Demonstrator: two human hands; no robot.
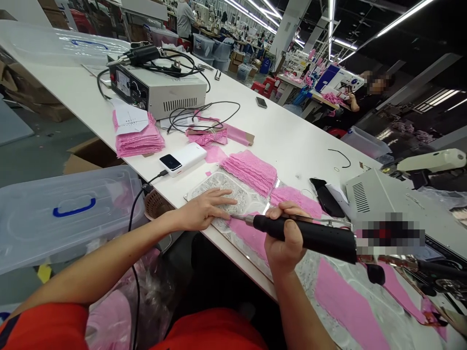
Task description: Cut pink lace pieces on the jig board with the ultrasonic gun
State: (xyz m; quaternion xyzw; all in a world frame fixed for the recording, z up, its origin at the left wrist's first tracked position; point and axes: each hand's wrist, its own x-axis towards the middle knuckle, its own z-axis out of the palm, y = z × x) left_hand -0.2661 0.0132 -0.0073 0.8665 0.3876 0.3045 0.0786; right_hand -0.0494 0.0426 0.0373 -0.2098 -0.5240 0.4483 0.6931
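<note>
My right hand (286, 238) is wrapped round a thick black hand tool with a slim metal tip (304, 236). The tip points left and meets the edge of a pink fabric piece (251, 234) on a patterned clear mat (242, 192). My left hand (204, 209) lies flat on the mat with its fingers stretched out. Its fingertips are just beside the metal tip. Behind the hands lie a stack of cut pink pieces (251, 170) and another pink pile (295, 200).
A grey control box (178, 90) carries a similar tool and cables. A white power bank (188, 158) and a paper-topped pink stack (138, 138) lie nearer. Another machine box (386, 194) stands right. A lidded plastic bin (73, 214) is left of the table. A person (359, 99) sits farther back.
</note>
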